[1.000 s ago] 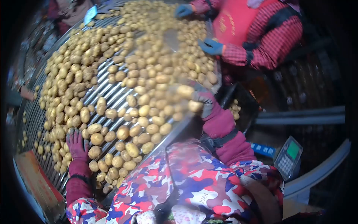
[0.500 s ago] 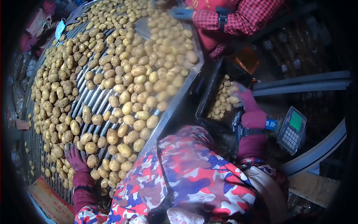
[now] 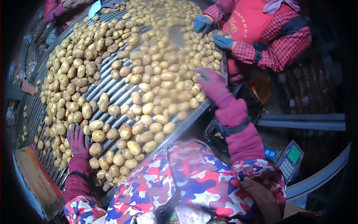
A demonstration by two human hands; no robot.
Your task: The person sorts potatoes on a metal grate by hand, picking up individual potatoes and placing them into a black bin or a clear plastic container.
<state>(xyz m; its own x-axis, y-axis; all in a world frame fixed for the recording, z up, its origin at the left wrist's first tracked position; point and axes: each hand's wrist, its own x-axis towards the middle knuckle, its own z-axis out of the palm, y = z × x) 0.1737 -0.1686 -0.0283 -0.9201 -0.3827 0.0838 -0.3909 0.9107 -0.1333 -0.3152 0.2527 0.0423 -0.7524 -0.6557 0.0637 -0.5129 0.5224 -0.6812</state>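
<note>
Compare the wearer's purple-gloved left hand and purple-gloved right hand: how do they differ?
Place: the purple-gloved left hand is among the yellow potatoes at picture left; the purple-gloved right hand is farther right, nearer the metal edge.
Pose: the left hand's fingers point up the picture; the right hand's turn more leftward.
Clarity: the left hand looks sharper; the right hand is blurred.
Shared: purple sleeves with dark bands.

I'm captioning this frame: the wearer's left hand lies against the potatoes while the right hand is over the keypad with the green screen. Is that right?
Not quite: the head view shows the right hand over the potatoes instead. The left hand does lie against potatoes.
</note>
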